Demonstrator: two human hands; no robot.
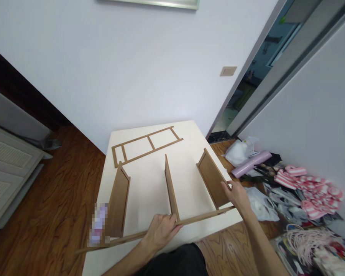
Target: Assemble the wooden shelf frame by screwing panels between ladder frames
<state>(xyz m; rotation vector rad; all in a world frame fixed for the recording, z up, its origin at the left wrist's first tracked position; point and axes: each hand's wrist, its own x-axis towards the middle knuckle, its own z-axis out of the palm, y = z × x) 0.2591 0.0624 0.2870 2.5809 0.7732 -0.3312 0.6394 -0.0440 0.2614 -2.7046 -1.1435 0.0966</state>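
My left hand (162,231) is closed around the near wooden side rail (199,219) where the middle shelf board (170,188) meets it. With bent fingers, my right hand (236,194) grips the upper near corner of the right shelf board (213,179). A third brown board, the left shelf board (118,205), stands at the rail's left part. All three boards stand on edge, reaching away from the rail. Beyond them a ladder-shaped wooden side frame (151,143) lies flat, apart from the boards. Everything rests on a white table (146,199).
A blurred-out purple and white item (98,224) lies by the left board. The table's far edge is near a white wall (138,69). On the floor at right are plastic bags (238,151), a purple roll (251,163) and pink striped cloth (310,188). A cabinet (11,165) stands left.
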